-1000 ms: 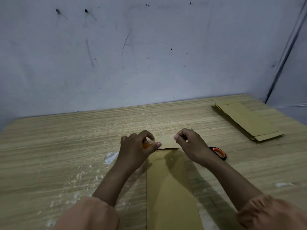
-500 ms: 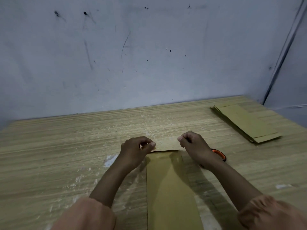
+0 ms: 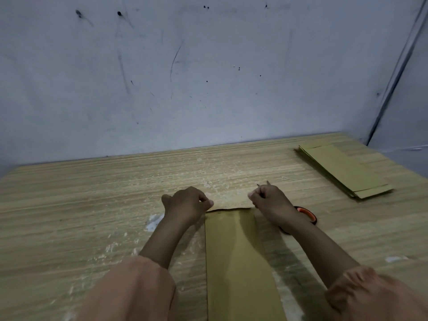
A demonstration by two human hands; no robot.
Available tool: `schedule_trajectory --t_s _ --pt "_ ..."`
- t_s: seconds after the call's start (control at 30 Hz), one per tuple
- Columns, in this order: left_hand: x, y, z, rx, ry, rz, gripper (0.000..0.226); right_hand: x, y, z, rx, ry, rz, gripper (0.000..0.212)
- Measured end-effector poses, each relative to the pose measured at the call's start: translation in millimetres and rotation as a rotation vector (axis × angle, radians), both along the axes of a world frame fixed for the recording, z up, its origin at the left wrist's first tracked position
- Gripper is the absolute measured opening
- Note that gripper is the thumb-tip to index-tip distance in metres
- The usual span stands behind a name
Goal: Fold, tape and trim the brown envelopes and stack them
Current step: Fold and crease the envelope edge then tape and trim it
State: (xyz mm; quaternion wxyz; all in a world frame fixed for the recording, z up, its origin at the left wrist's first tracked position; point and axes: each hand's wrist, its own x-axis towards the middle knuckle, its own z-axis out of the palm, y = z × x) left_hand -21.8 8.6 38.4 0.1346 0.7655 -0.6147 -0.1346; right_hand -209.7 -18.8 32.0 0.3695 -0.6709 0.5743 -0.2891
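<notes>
A brown envelope (image 3: 238,258) lies flat on the wooden table (image 3: 92,205), running from the near edge away toward the wall. Its far end sits between the two hands. The left hand (image 3: 185,203) is at the far left corner with fingers curled; the right hand (image 3: 271,200) is at the far right corner, also curled. A clear strip seems stretched between them, but I cannot tell what they pinch. Just right of the right wrist is an orange and black tape roll (image 3: 306,214). A stack of envelopes (image 3: 342,170) lies far right.
</notes>
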Motion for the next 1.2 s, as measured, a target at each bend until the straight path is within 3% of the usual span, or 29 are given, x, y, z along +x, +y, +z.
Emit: schedule_trajectory --t_s 0.17,0.27,0.37,0.47,0.6,0.83,0.97,1.07,1.2 --pt "-2 -9 2 0.061 -0.06 0.008 0.028 5 1 -1 -0.033 0.106 -0.006 0.027" --pt "2 -10 -3 0.067 0.05 -0.012 0.025 4 -6 -7 -0.019 0.137 -0.037 0.024" --pt "5 -14 -5 0.117 0.128 -0.017 0.022 4 -14 -13 0.009 0.155 -0.032 0.036" --pt "2 -16 -2 0.13 0.008 0.005 0.021 8 -18 -16 0.0 0.176 -0.035 0.045" --pt "2 -18 -1 0.107 -0.075 0.017 0.025 8 -18 -18 -0.005 0.197 -0.029 0.04" --pt "17 -24 -12 0.183 0.346 -0.084 0.024 6 -21 -19 0.029 0.208 -0.005 0.032" --pt "19 -31 -16 0.135 0.201 -0.02 0.025 10 -23 -19 0.028 0.218 -0.012 0.029" --pt "12 -30 -15 0.116 0.086 0.031 0.022 11 -24 -23 0.04 0.248 -0.011 0.04" --pt "9 -29 -16 0.136 0.088 0.053 0.029 10 -27 -29 0.065 0.297 -0.003 0.042"
